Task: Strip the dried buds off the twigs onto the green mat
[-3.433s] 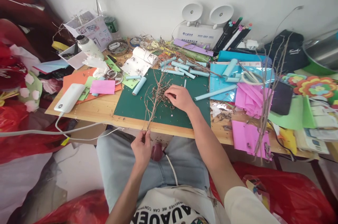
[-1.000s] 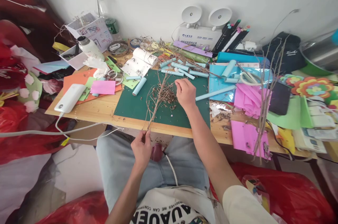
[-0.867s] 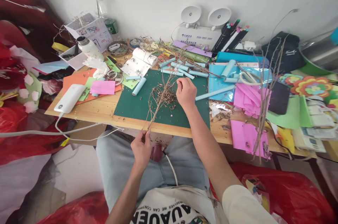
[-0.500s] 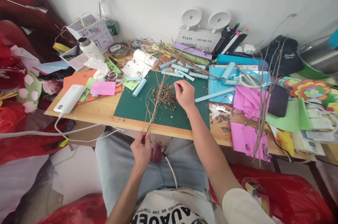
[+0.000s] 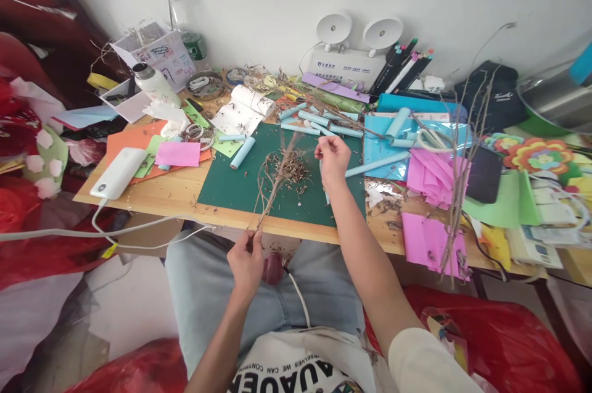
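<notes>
My left hand [image 5: 245,262] is closed around the lower stem of a thin, dry branch [image 5: 272,193] at the front edge of the table. The branch leans away over a green cutting mat [image 5: 222,186], and its upper twigs are smeared by motion. Under and beside it lies a heap of dry brown leaf bits [image 5: 296,169]. My right hand [image 5: 333,161] is raised over the right part of the mat, to the right of the heap and apart from the branch. Its fingers are pinched together; whatever is between them is too small to make out.
Blue paper tubes [image 5: 346,131] lie behind the mat. Pink paper [image 5: 432,180] and tall dry twigs [image 5: 457,195] are at the right. A white power bank [image 5: 118,172] with a cable sits at the left, near a bottle [image 5: 156,86]. A two-headed lamp [image 5: 346,66] stands against the wall.
My right hand has moved a little to the right, away from the branch. The branch's upper twigs are now blurred. My left hand keeps its grip in nearly the same place.
</notes>
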A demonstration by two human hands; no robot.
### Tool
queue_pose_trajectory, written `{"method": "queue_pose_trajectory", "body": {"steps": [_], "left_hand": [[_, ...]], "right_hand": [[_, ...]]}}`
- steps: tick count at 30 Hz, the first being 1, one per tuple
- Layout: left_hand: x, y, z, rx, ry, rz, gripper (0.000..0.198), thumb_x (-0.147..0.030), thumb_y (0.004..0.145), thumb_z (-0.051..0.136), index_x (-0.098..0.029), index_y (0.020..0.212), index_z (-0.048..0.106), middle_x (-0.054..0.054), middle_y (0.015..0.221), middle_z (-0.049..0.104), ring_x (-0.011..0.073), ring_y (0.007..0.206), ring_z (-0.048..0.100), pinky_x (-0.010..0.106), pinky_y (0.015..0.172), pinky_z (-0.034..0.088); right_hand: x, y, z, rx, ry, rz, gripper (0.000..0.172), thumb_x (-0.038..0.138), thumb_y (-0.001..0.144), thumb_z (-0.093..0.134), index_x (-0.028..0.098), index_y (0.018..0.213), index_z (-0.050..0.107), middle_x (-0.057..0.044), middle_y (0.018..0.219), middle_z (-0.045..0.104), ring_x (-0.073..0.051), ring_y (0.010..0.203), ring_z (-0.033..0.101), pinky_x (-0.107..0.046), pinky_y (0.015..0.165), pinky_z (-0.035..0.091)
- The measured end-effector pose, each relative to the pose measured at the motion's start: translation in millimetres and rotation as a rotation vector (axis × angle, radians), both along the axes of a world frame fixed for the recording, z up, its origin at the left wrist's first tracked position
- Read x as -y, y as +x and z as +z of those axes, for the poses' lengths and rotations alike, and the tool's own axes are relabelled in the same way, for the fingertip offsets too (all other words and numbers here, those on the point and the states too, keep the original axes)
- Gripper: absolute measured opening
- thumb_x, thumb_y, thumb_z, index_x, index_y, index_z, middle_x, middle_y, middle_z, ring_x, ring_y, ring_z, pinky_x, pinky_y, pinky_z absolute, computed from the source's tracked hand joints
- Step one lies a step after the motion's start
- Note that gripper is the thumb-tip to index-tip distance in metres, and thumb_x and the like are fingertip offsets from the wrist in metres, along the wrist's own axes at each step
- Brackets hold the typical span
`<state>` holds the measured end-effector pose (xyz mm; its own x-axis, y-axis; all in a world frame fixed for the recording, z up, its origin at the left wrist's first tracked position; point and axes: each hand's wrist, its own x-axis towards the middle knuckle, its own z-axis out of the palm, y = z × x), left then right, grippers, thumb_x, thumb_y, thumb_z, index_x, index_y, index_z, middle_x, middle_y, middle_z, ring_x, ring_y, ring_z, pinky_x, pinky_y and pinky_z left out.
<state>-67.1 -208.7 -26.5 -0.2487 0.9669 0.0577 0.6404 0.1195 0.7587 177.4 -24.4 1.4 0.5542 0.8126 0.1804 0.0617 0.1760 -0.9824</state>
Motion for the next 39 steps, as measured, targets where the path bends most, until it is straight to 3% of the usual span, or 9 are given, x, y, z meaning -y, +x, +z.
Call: {"method": "queue_pose_trajectory", "body": {"steps": [3, 5, 8, 12, 18, 24, 29, 33, 39], "left_hand": [[0.7, 0.3, -0.6, 0.008, -0.012, -0.001, 0.03, -0.042, 0.09, 0.054, -0.019, 0.073, 0.062, -0.003, 0.054, 0.058, 0.0099, 0.049, 0.048, 0.021, 0.055, 0.037], [0.9, 0.3, -0.8, 0.012, -0.01, -0.001, 0.031, -0.043, 0.091, 0.053, -0.019, 0.073, 0.062, -0.003, 0.056, 0.059, 0.0099, 0.049, 0.048, 0.021, 0.055, 0.037], [0.6, 0.5, 0.7, 0.015, -0.003, 0.006, 0.031, -0.043, 0.09, 0.053, -0.019, 0.073, 0.062, -0.002, 0.057, 0.061, 0.0103, 0.049, 0.049, 0.021, 0.055, 0.038], [0.3, 1.2, 2.9, 0.012, -0.005, -0.001, 0.031, -0.042, 0.09, 0.053, -0.019, 0.071, 0.062, -0.003, 0.056, 0.06, 0.0101, 0.049, 0.049, 0.021, 0.055, 0.037], [0.6, 0.4, 1.0, -0.005, 0.003, 0.004, 0.029, -0.041, 0.09, 0.054, -0.019, 0.073, 0.062, -0.003, 0.056, 0.059, 0.0097, 0.05, 0.048, 0.021, 0.056, 0.037], [0.7, -0.9, -1.7, -0.008, 0.005, -0.007, 0.029, -0.042, 0.09, 0.053, -0.019, 0.073, 0.062, -0.002, 0.057, 0.061, 0.0102, 0.05, 0.049, 0.021, 0.056, 0.038], [1.4, -0.3, -1.8, -0.002, 0.002, -0.003, 0.03, -0.042, 0.09, 0.053, -0.019, 0.072, 0.061, -0.004, 0.054, 0.057, 0.0097, 0.048, 0.046, 0.021, 0.055, 0.037], [1.7, -0.2, -1.0, 0.003, -0.011, -0.001, 0.031, -0.043, 0.09, 0.053, -0.019, 0.072, 0.06, -0.004, 0.055, 0.058, 0.0099, 0.048, 0.047, 0.021, 0.055, 0.037], [1.4, -0.4, -0.8, 0.013, -0.025, 0.005, 0.03, -0.043, 0.091, 0.053, -0.019, 0.073, 0.06, -0.004, 0.054, 0.055, 0.0096, 0.048, 0.046, 0.021, 0.055, 0.036]], "right_hand": [[-2.4, 8.0, 2.0, -0.096, 0.016, -0.12, 0.043, 0.063, 0.08, 0.061, 0.021, 0.072, 0.054, 0.005, 0.056, 0.051, -0.009, 0.047, 0.049, -0.022, 0.046, 0.041], [0.9, 7.6, 5.7, -0.06, -0.016, -0.098, 0.048, 0.066, 0.083, 0.055, 0.02, 0.068, 0.056, 0.003, 0.055, 0.053, -0.009, 0.046, 0.049, -0.022, 0.045, 0.04], [8.8, -2.2, 11.9, 0.034, -0.076, 0.067, 0.05, 0.066, 0.084, 0.052, 0.019, 0.07, 0.062, 0.0, 0.06, 0.058, -0.01, 0.048, 0.053, -0.023, 0.044, 0.041], [14.7, -15.6, 16.6, 0.035, -0.086, 0.285, 0.037, 0.057, 0.075, 0.069, 0.019, 0.078, 0.067, 0.001, 0.065, 0.062, -0.011, 0.051, 0.056, -0.023, 0.047, 0.045], [15.2, -20.7, 16.2, -0.089, -0.195, 0.443, 0.028, 0.044, 0.071, 0.075, 0.018, 0.075, 0.068, -0.001, 0.065, 0.065, -0.012, 0.052, 0.059, -0.024, 0.047, 0.049], [14.8, -20.2, 14.5, -0.062, -0.116, 0.586, 0.045, 0.038, 0.07, 0.075, 0.023, 0.112, 0.068, 0.0, 0.082, 0.07, -0.014, 0.064, 0.064, -0.026, 0.055, 0.054], [14.0, -16.6, 10.3, 0.02, -0.082, 0.584, 0.03, 0.035, 0.072, 0.072, 0.022, 0.099, 0.074, -0.001, 0.079, 0.07, -0.014, 0.063, 0.063, -0.029, 0.059, 0.055], [14.0, -18.8, 6.5, 0.205, -0.056, 0.473, 0.018, 0.035, 0.078, 0.069, 0.02, 0.084, 0.076, -0.004, 0.081, 0.072, -0.015, 0.062, 0.063, -0.033, 0.064, 0.057], [16.5, -13.0, 12.3, 0.506, 0.002, 0.488, 0.024, 0.033, 0.09, 0.055, 0.02, 0.081, 0.074, -0.006, 0.085, 0.073, -0.017, 0.067, 0.065, -0.034, 0.068, 0.055]]}}
